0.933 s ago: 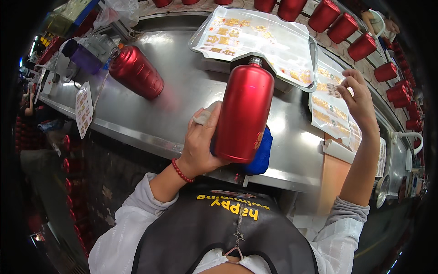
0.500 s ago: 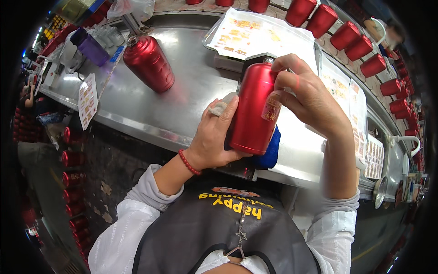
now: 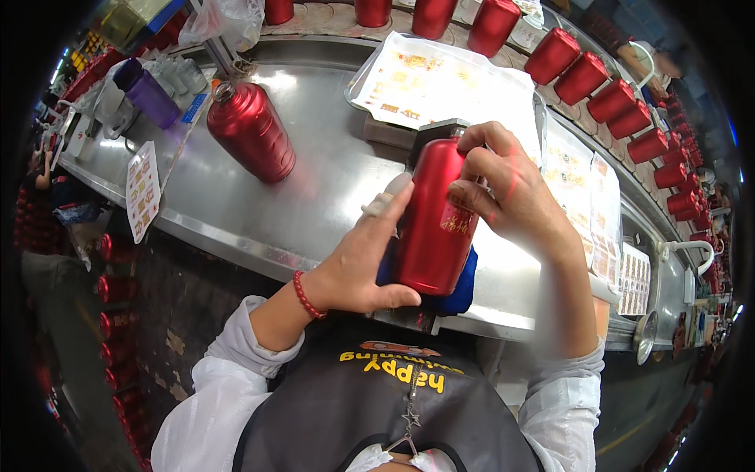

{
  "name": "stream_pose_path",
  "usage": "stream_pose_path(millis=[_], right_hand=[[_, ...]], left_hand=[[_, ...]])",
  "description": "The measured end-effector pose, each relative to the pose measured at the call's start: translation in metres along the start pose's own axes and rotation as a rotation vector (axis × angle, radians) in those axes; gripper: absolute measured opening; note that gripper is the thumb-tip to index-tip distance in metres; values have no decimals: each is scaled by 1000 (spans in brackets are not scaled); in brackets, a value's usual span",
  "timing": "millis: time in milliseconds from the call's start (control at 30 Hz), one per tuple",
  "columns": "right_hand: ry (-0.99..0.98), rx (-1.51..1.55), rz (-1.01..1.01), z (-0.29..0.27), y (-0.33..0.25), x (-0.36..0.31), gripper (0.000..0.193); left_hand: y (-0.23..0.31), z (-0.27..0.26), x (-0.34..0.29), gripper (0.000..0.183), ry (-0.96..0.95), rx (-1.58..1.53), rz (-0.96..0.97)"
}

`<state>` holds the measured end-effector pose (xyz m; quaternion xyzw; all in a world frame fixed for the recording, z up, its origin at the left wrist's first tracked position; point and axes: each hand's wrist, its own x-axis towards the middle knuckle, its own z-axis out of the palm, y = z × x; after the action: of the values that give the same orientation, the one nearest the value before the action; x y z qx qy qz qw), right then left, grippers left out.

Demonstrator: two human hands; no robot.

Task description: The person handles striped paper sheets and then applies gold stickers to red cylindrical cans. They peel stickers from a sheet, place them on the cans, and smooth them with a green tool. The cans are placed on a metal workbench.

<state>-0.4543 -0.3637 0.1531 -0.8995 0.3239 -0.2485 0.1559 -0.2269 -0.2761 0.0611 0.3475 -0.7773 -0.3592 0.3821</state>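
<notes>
- One round-shouldered, metallic-red bottle at hand, neck pointing away, long axis fore-and-aft!
- Left grip spreads wide alongside.
- Right grip curls narrow; can't tell what's pinched.

So I had a shiny red bottle tipped toward me on a blue cloth, right at the front of the steel bench. My left hand was spread along its left side, thumb out by the base, red bead bracelet on that wrist. My right hand had curled fingers up at the shoulder and the thumb down near a gold design; couldn't really tell if I was pinching anything. Another red bottle lay off to the left, past it a purple bottle. Behind mine sat a tray with gold-printed sheets, and more red bottles lined the far side.
</notes>
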Motion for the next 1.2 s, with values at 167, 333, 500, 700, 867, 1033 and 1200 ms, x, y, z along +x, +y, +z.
stream_pose_path(millis=[167, 333, 500, 700, 867, 1033, 1200], right_hand=[[19, 38, 57, 4, -1, -1, 18], [264, -32, 105, 9, 1, -9, 11], [389, -64, 165, 29, -18, -49, 22], [282, -55, 203, 46, -23, -65, 48], [286, -67, 195, 49, -22, -68, 49], [278, -22, 192, 50, -23, -73, 49], [306, 25, 199, 53, -19, -72, 49]], left_hand=[[-3, 15, 47, 88, 255, -335, -174], [-13, 26, 55, 83, 288, -385, -224], [-22, 24, 64, 77, 315, -531, -246], [-22, 17, 71, 71, 225, -575, -314], [-14, 17, 72, 75, 204, -440, -245], [-21, 23, 68, 83, 274, -541, -211], [-16, 23, 70, 83, 274, -588, -236]])
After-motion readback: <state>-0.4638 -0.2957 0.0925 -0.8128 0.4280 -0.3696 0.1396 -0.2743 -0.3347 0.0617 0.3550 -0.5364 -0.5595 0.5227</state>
